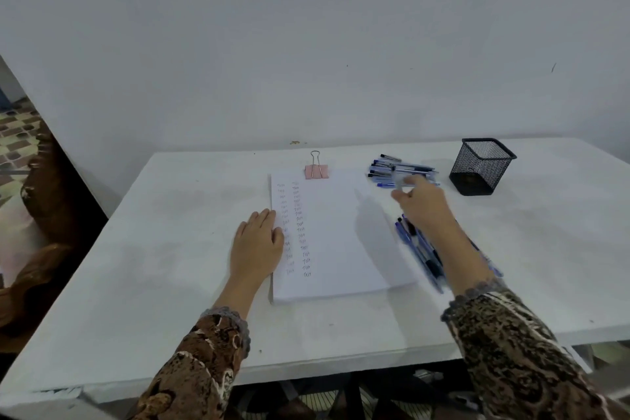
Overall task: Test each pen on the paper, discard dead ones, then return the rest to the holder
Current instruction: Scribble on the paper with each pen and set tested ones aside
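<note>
Nearest, the left hand (257,242) lies flat with straight fingers, pressing the left edge of the paper (334,232) on the tabletop (170,266). A near group of pens (421,249) lies just right of the paper under the right forearm, long axes roughly near-to-far. Beyond it the right hand (424,203), plainly the nearer one, stretches toward the far pile of pens (392,169), which lies just ahead of its fingers (417,186) with long axes roughly left-to-right. The fingers are blurred, so I cannot tell whether they grip a pen, and the mesh holder (482,165) stands farther right with no pens rising from it.
</note>
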`<state>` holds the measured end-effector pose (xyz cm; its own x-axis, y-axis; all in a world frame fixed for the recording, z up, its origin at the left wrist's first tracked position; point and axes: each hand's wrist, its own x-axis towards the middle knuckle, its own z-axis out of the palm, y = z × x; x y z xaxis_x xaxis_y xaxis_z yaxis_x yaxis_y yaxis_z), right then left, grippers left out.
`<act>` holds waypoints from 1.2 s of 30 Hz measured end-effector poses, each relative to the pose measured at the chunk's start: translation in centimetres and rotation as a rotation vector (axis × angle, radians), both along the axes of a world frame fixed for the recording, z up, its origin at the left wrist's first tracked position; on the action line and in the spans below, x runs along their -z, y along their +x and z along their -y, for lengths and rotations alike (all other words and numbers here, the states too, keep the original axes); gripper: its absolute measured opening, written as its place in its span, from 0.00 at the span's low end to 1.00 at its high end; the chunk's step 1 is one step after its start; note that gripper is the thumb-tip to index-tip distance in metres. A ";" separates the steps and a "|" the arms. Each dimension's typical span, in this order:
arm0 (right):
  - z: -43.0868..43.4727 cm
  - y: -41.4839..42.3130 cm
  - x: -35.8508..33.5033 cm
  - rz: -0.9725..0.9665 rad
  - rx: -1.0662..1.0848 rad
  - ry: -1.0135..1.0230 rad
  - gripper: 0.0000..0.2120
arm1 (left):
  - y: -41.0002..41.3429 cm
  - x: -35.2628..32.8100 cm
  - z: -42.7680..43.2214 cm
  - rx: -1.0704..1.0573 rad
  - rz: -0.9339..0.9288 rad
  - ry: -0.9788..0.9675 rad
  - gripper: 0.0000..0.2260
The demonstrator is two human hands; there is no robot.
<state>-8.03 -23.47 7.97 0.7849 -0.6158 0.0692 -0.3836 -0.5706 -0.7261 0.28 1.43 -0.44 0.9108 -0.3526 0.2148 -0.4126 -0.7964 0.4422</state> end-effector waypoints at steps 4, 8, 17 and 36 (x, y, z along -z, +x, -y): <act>6.1 -1.5 -0.5 -0.171 0.165 -0.130 0.13 | -0.2 -0.3 0.1 -0.001 0.004 0.008 0.20; 9.7 -2.4 1.0 -0.493 0.119 -0.210 0.14 | -0.2 -0.4 0.2 -0.011 -0.003 0.005 0.20; 10.6 -2.3 1.0 -0.570 0.048 -0.152 0.11 | 0.0 -0.1 0.3 -0.031 -0.037 -0.002 0.20; 6.6 6.0 3.4 -0.581 -0.275 -0.731 0.22 | 0.3 0.4 0.2 -0.043 -0.035 -0.001 0.21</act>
